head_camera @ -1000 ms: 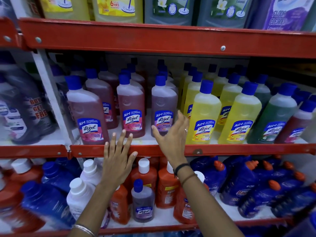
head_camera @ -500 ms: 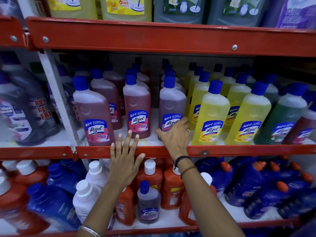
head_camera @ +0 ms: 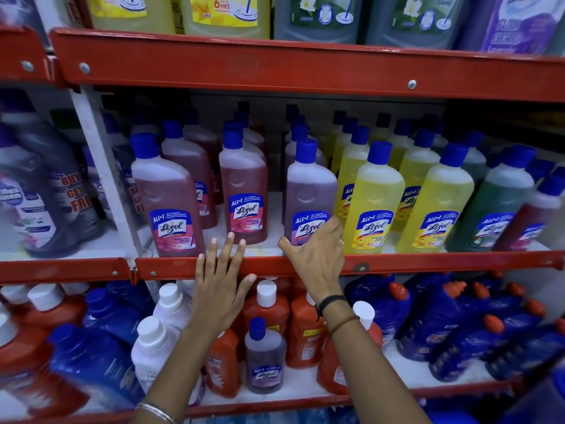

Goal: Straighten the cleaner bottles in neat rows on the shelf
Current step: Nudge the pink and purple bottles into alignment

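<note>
Now right hand (head_camera: 318, 255) grips purple-filled bottle (head_camera: 308, 191).

bottles (head_camera: 308, 191) in rows front-to-back on mid shelf (head_camera: 428, 264); more shelves above & below.

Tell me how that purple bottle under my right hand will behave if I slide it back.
The purple bottle looks nearly full, so probably heavy. It is tall and narrow, so a high push may tip it. The right hand sits low at its base, which should help.
</note>
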Available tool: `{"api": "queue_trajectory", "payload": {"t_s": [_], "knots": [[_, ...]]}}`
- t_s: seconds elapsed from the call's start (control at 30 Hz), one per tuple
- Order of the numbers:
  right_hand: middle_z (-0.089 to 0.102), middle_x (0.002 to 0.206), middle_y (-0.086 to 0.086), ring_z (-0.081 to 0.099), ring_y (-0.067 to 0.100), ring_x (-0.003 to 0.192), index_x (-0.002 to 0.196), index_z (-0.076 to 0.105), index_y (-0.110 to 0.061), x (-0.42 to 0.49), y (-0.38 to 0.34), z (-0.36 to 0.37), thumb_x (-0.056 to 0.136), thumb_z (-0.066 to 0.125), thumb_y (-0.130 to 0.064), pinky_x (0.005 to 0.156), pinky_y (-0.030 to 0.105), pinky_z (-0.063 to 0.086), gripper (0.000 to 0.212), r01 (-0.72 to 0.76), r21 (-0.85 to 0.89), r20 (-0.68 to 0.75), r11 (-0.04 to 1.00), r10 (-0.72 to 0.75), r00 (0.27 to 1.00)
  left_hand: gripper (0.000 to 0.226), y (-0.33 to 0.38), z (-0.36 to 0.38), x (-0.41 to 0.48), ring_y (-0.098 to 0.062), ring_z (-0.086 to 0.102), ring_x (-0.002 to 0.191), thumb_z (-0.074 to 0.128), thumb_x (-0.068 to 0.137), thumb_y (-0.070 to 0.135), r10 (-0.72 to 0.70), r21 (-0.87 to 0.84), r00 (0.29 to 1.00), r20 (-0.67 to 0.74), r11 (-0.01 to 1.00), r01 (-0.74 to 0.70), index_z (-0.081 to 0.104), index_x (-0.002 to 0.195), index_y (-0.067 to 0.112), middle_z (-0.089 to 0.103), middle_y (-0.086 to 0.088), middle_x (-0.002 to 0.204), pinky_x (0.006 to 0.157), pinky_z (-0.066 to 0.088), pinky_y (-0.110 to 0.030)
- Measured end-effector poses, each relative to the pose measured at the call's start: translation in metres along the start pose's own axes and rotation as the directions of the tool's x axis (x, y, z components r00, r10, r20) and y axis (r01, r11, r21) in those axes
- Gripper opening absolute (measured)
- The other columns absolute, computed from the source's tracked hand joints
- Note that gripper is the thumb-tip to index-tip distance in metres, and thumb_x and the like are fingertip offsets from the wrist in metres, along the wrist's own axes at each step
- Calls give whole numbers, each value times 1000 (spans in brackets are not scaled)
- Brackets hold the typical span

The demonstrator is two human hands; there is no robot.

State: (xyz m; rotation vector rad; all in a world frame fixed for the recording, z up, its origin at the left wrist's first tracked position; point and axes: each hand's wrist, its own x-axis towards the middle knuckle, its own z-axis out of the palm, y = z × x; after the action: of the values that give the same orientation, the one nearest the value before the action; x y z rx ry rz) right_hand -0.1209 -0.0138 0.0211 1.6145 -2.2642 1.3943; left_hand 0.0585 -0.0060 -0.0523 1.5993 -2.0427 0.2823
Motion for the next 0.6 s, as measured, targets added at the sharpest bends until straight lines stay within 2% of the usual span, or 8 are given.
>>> {"api": "queue_trajectory", "payload": {"t_s": [0.1,0.2,0.23,0.3,0.37,0.4,0.5,0.6], "knots": [[48,124,17,55,33,111,131,31,-3,-8,3,2,63,77,-52,86,39,52,96,4,63,-12,998,-3,1000,64,-6,-1,-7,-25,7,148,13,95,60,15,4,1000,-10,1000,-15,5,151,30,16,-3,161,117,-3,-40],[38,133,17,43,32,122,133,30,-5,-33,2,5,70,72,-47,101,38,44,87,122,153,-184,981,-94,979,64,-15,-2,-13,-22,4,149,18,94,59,-7,-15,1000,-13,1000,7,3,151,33,10,0,162,116,9,-48],[36,134,15,39,29,124,133,31,-7,-43,-1,6,74,70,-44,104,33,39,79,199,213,-220,957,-152,964,64,-18,-3,-16,-21,4,149,19,94,58,-22,-21,1000,-15,1000,22,4,151,33,9,1,162,116,11,-50],[38,133,14,36,22,125,131,34,-10,-59,-13,9,79,64,-38,107,20,30,66,327,316,-204,891,-273,940,64,-24,-5,-20,-22,6,148,21,94,57,-36,-20,999,-19,999,35,4,151,33,10,1,162,115,13,-51],[42,133,16,35,18,125,131,36,-6,-64,-30,15,81,63,-34,106,9,23,63,368,362,-146,857,-337,930,63,-31,-7,-23,-23,6,149,19,94,58,-33,-5,999,-11,999,33,2,150,33,9,1,161,114,13,-51],[42,133,17,34,18,124,132,36,-5,-62,-40,19,82,64,-33,105,9,25,64,357,369,-115,858,-339,934,63,-35,-7,-25,-23,7,149,19,95,57,-34,6,999,-8,999,34,3,150,32,8,0,161,114,14,-51],[40,134,18,39,26,123,136,30,-3,-45,-68,35,84,62,-45,100,30,40,75,270,305,-30,913,-274,961,64,-44,-8,-30,-23,9,148,24,94,56,-40,34,999,-15,999,41,5,150,30,9,0,160,114,13,-51],[41,133,25,43,37,122,138,25,4,-25,-86,53,77,66,-52,103,42,37,92,155,151,71,976,-167,983,65,-51,-9,-32,-22,11,146,28,94,54,-6,78,1000,-22,997,7,9,150,28,11,0,160,112,9,-47]]}}
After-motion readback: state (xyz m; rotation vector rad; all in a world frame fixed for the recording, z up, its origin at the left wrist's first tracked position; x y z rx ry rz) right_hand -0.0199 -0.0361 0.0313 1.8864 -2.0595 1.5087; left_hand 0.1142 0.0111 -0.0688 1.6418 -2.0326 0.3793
